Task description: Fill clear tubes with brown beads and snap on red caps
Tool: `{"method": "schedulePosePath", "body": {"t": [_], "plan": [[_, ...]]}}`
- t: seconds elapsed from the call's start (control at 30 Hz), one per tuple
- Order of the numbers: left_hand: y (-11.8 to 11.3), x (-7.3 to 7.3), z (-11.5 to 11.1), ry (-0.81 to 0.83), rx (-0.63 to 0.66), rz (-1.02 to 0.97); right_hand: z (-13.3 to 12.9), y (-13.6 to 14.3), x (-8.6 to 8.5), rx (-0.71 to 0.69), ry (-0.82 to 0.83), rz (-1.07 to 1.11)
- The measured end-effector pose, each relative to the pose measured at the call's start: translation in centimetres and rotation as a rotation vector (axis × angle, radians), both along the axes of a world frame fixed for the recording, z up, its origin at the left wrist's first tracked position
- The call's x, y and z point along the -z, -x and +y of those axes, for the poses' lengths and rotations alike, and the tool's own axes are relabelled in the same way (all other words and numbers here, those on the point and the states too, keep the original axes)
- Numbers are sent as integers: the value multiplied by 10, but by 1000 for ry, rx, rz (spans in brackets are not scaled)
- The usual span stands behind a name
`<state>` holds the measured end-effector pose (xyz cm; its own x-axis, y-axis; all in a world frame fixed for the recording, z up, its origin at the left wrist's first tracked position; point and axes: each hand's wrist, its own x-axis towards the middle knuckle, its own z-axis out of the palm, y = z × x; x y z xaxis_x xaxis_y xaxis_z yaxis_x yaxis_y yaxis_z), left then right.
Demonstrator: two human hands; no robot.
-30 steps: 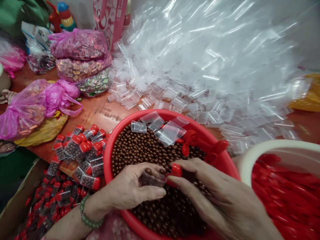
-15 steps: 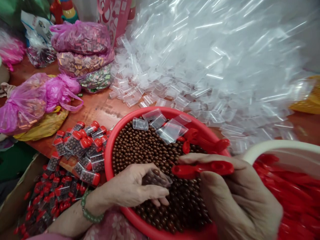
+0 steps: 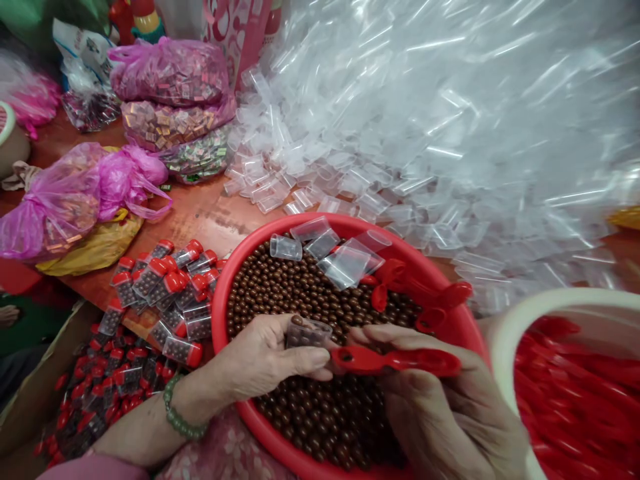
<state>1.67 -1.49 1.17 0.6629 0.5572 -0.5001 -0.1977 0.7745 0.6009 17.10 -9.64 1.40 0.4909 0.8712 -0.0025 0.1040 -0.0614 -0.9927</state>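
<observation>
Gripping a clear container (image 3: 310,333) over a red tub (image 3: 219,320): left hand (image 3: 267,363); pinching a red plastic piece (image 3: 400,361) at the container's three o'clock: right hand (image 3: 445,407).

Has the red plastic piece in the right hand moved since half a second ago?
Yes: the red plastic piece in the right hand has shifted left and slightly down in view, judged against the tub's rim.
</observation>
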Motion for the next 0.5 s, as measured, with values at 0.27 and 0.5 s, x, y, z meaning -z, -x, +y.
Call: {"method": "schedulePosePath", "body": {"t": [0.27, 0.5], "plan": [[0, 3, 1, -81, -48, 87, 0, -17, 3, -387, 89, -494], [2, 6, -1, -210, 45, 159, 6, -25, 4, -600, -151, -681]]}}
